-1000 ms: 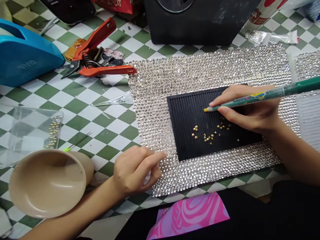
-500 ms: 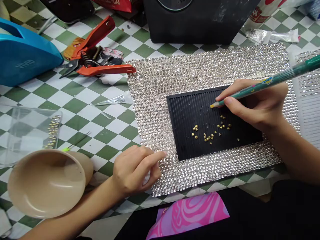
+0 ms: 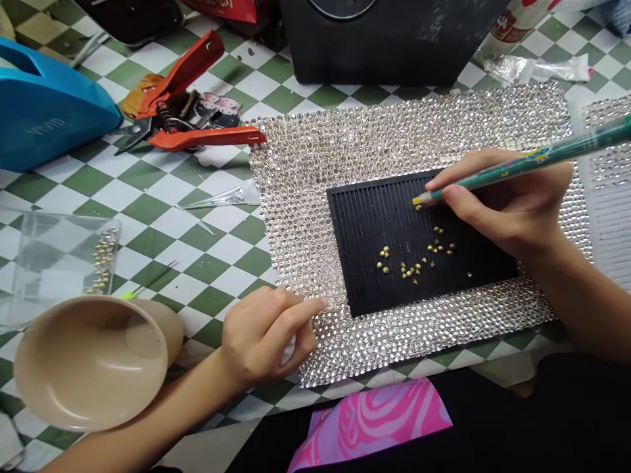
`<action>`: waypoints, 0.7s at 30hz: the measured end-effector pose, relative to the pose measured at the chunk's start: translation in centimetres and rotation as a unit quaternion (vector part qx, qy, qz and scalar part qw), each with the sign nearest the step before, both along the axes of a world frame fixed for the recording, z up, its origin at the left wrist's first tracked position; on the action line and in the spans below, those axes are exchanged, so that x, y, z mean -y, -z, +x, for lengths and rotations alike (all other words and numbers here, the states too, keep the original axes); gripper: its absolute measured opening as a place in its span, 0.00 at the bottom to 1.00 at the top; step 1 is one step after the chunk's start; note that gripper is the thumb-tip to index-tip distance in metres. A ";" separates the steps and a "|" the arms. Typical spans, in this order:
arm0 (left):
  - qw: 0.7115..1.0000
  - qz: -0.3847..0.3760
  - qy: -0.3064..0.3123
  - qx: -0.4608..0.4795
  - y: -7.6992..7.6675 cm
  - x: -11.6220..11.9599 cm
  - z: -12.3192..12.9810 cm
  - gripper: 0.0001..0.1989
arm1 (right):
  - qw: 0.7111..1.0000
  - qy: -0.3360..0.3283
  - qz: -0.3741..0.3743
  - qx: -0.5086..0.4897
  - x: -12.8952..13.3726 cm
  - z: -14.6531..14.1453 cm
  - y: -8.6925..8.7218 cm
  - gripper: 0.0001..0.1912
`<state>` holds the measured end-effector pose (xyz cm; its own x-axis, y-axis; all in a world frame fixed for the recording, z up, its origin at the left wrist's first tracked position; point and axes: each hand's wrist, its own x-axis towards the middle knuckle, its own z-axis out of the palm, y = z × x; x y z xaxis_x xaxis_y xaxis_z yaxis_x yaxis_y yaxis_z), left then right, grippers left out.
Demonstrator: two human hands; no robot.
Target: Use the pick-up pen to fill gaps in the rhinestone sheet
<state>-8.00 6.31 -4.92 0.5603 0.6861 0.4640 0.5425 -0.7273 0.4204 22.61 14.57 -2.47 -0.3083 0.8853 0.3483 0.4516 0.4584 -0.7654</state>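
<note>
- A green pencil (image 3: 522,164) with a yellow tip sits over the upper middle of a black ridged tray (image 3: 365,249), its tip touching or just above one small gold stud (image 3: 419,207) near the tray's top edge.
- The right hand (image 3: 497,203) comes in from 3 o'clock, pinching the pencil between thumb and fingers pressed together. It covers the tray's upper right corner.
- More gold studs (image 3: 411,269) lie scattered across the tray's lower middle, with a strip of bare ridges between them and the pencil tip.
- The tray rests on a rhinestone sheet (image 3: 296,230), whose wide border surrounds it on all sides. The sheet's ragged left edge meets a green-and-white checked tabletop (image 3: 207,289).
- The left hand (image 3: 266,335) lies at 7 o'clock on that edge, fingers loosely curled, its forefinger just short of the tray's corner. A white scrap shows under the fingers; whether it is held, I cannot tell.
- A beige cup (image 3: 91,361) lies on its side just beyond the left wrist, at 8 o'clock.
- A clear bag (image 3: 59,263) with gold studs sits at 9 o'clock.
- Orange-handled pliers (image 3: 197,131) lie at 10 o'clock, well apart from both hands.
- A pink sheet (image 3: 369,427) lies at 6 o'clock, below the sheet's bottom edge.
</note>
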 end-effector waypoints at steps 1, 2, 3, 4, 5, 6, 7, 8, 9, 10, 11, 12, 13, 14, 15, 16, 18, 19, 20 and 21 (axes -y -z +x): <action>1.000 0.002 0.002 0.002 0.0 0.0 0.0 0.14 | 1.000 0.010 0.006 0.001 0.0 0.0 0.0 0.06; 1.000 0.005 0.005 0.005 0.0 0.0 0.1 0.14 | 1.000 0.017 0.013 0.003 0.0 0.1 -0.1 0.07; 1.000 0.009 0.006 0.009 0.1 0.1 0.1 0.14 | 1.000 0.018 0.020 0.006 -0.1 0.2 0.0 0.08; 1.000 0.010 0.007 0.010 0.1 0.1 0.1 0.14 | 1.000 0.012 0.028 0.009 -0.1 0.2 0.0 0.08; 1.000 0.009 0.006 0.009 0.2 0.1 0.0 0.14 | 0.999 0.004 0.033 0.012 -0.2 0.3 0.0 0.08; 1.000 0.008 0.005 0.009 0.2 0.2 0.0 0.14 | 0.999 -0.005 0.036 0.016 -0.3 0.3 0.0 0.07; 1.000 0.006 0.004 0.007 0.3 0.2 0.0 0.14 | 0.999 -0.011 0.040 0.018 -0.3 0.3 0.1 0.07; 1.000 0.004 0.005 0.006 0.3 0.2 0.0 0.14 | 0.999 -0.016 0.042 0.019 -0.4 0.3 0.1 0.07; 1.000 0.003 0.006 0.006 0.3 0.2 0.0 0.14 | 0.999 -0.017 0.041 0.020 -0.4 0.3 0.2 0.07; 1.000 0.003 0.006 0.007 0.3 0.2 0.0 0.14 | 0.999 -0.017 0.039 0.020 -0.3 0.2 0.2 0.06; 1.000 0.004 0.006 0.007 0.2 0.1 0.0 0.14 | 0.999 -0.015 0.033 0.024 -0.3 0.2 0.2 0.06; 1.000 0.003 0.005 0.006 0.2 0.1 0.0 0.14 | 0.999 -0.011 0.023 0.029 -0.2 0.1 0.2 0.06; 1.000 0.000 0.004 0.004 0.2 0.1 0.0 0.14 | 0.999 -0.007 0.014 0.036 -0.1 0.1 0.2 0.07; 1.000 -0.002 0.003 0.003 0.2 0.1 0.0 0.14 | 0.999 -0.003 0.007 0.041 0.0 0.1 0.1 0.07; 1.000 -0.003 0.002 0.003 0.2 0.1 0.0 0.15 | 0.999 0.002 0.003 0.044 0.0 0.0 0.1 0.07; 1.000 -0.002 0.003 0.004 0.2 0.1 0.0 0.15 | 0.999 0.001 0.003 0.043 0.1 0.0 0.1 0.07; 1.000 0.002 0.005 0.007 0.2 0.1 -0.1 0.15 | 0.999 -0.008 0.007 0.038 0.1 0.0 0.0 0.07; 1.000 0.003 0.005 0.008 0.2 0.1 -0.1 0.15 | 0.999 -0.014 0.009 0.035 0.0 0.0 0.0 0.07; 1.000 0.005 0.005 0.009 0.2 0.1 0.0 0.15 | 0.999 -0.020 0.009 0.035 0.0 0.0 0.0 0.08; 1.000 0.004 0.003 0.008 0.2 0.1 0.0 0.15 | 0.999 -0.025 0.009 0.034 0.0 0.0 0.0 0.08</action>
